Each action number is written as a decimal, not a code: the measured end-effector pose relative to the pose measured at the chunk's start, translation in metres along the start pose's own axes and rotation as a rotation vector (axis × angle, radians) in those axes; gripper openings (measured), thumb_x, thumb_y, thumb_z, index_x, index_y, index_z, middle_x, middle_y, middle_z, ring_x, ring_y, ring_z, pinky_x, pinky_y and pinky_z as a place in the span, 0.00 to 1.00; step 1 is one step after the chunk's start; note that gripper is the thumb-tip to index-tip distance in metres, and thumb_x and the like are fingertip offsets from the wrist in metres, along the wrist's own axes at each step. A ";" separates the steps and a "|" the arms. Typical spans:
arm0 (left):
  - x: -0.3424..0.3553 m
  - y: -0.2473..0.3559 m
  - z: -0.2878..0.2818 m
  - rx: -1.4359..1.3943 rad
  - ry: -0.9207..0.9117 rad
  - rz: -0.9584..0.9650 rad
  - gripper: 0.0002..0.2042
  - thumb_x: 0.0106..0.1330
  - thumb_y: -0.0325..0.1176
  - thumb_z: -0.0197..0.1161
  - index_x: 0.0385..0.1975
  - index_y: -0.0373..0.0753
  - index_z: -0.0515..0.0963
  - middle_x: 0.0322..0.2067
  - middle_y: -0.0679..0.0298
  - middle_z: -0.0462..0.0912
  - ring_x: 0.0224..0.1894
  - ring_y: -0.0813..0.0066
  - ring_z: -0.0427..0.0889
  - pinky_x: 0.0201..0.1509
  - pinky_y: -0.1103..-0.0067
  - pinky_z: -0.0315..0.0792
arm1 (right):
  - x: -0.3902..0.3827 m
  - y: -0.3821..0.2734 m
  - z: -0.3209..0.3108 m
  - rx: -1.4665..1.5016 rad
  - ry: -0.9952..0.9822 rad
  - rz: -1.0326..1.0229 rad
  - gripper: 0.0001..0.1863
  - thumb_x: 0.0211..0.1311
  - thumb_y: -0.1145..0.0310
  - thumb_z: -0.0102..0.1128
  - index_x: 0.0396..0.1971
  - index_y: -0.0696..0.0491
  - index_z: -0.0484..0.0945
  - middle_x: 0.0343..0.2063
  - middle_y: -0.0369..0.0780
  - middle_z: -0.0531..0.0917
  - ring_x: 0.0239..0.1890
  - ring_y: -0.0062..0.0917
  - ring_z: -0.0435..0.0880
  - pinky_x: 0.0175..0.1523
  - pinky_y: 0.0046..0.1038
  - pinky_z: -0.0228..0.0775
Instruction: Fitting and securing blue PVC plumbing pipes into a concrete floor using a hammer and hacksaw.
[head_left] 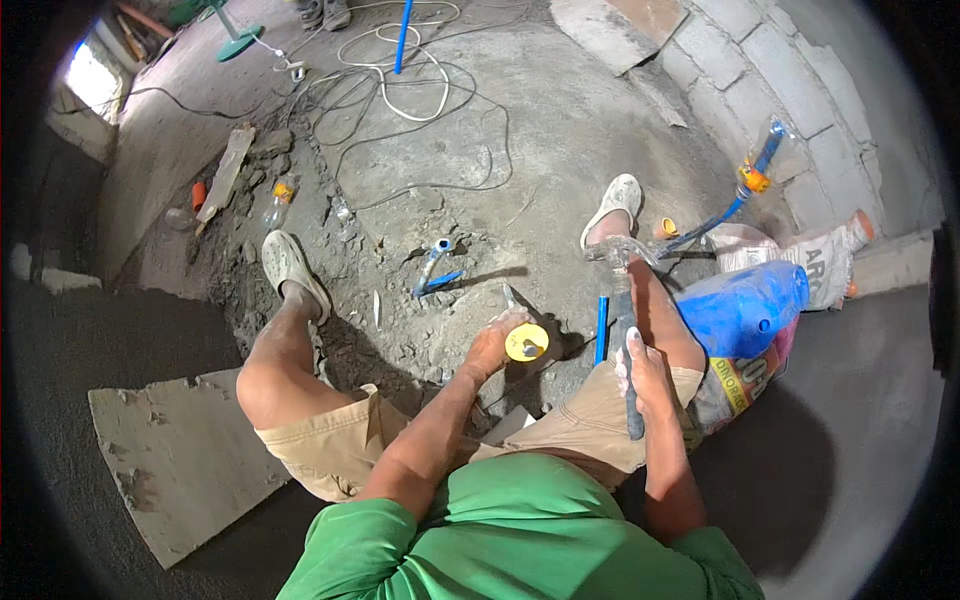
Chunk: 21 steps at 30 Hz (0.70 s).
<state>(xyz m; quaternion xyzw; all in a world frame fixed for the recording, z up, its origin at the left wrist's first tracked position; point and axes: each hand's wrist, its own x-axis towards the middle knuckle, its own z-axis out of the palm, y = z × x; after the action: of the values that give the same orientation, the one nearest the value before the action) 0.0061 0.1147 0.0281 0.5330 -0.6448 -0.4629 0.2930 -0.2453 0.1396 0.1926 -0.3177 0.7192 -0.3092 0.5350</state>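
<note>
Handle (626,310) clenched in right hand (650,375), no clue on far end; yellow disc (519,338) gripped in left hand (491,342), fingers mostly hidden; open floor (560,130) ahead.

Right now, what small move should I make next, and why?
Perhaps bring the hammer over toward the chisel: your right hand grips the hammer off by your right leg, while your left hand holds the chisel, its yellow guard and dark end facing up.

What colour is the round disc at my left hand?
The disc is yellow, seen best in the head view.
</note>
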 end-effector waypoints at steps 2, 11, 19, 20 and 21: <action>0.005 -0.008 0.002 -0.021 0.021 0.060 0.17 0.58 0.33 0.62 0.49 0.43 0.74 0.48 0.55 0.78 0.53 0.53 0.76 0.56 0.69 0.70 | 0.003 -0.003 0.002 -0.016 0.001 0.056 0.26 0.65 0.44 0.51 0.18 0.51 0.71 0.11 0.31 0.69 0.09 0.17 0.65 0.13 0.20 0.56; 0.041 -0.042 0.018 0.131 0.291 0.117 0.29 0.55 0.31 0.67 0.57 0.39 0.66 0.54 0.49 0.72 0.54 0.52 0.74 0.59 0.67 0.68 | 0.007 -0.004 0.003 -0.022 0.009 0.123 0.24 0.64 0.45 0.52 0.19 0.50 0.71 0.12 0.30 0.69 0.09 0.16 0.65 0.13 0.20 0.56; 0.059 -0.039 0.008 -0.409 0.607 -0.047 0.13 0.58 0.31 0.68 0.41 0.35 0.76 0.37 0.63 0.81 0.40 0.73 0.78 0.47 0.75 0.71 | 0.000 -0.005 0.003 -0.081 -0.037 0.086 0.25 0.62 0.42 0.53 0.20 0.50 0.71 0.12 0.29 0.69 0.11 0.14 0.65 0.15 0.19 0.56; 0.065 -0.049 0.008 -0.372 0.629 -0.045 0.13 0.60 0.31 0.67 0.41 0.36 0.76 0.38 0.65 0.80 0.40 0.75 0.77 0.47 0.76 0.71 | -0.001 -0.007 0.005 -0.072 -0.066 0.062 0.25 0.62 0.42 0.54 0.20 0.50 0.71 0.12 0.29 0.69 0.11 0.14 0.65 0.15 0.19 0.55; 0.069 -0.052 0.006 -0.370 0.627 -0.042 0.13 0.60 0.31 0.67 0.41 0.36 0.76 0.38 0.65 0.80 0.40 0.75 0.77 0.47 0.76 0.71 | -0.002 -0.011 0.009 -0.068 -0.065 0.061 0.25 0.62 0.42 0.54 0.20 0.50 0.71 0.12 0.29 0.69 0.11 0.14 0.65 0.15 0.19 0.55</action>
<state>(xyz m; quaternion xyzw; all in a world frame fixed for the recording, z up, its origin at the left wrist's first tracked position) 0.0047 0.0503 -0.0290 0.6000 -0.4180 -0.3919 0.5583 -0.2351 0.1338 0.1998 -0.3236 0.7209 -0.2577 0.5561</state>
